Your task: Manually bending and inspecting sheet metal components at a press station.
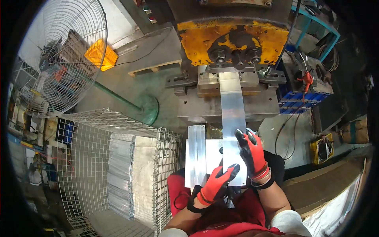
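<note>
Metal strip (233, 112), far end at the press (193, 41); apparently the positioning step.
Left hand (217, 181), right hand (252, 152): fingers gripping opposite edges; next move likely calls for level, square alignment.

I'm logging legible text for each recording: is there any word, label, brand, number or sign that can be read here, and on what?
Nothing can be quoted.
Fan hub: a small pale marking, too small and blurred to quote.
Cluttered items at far left: too small to tell.
Long metal strip: no lettering seen.
Yellow press front: worn paint, no lettering seen.
</note>
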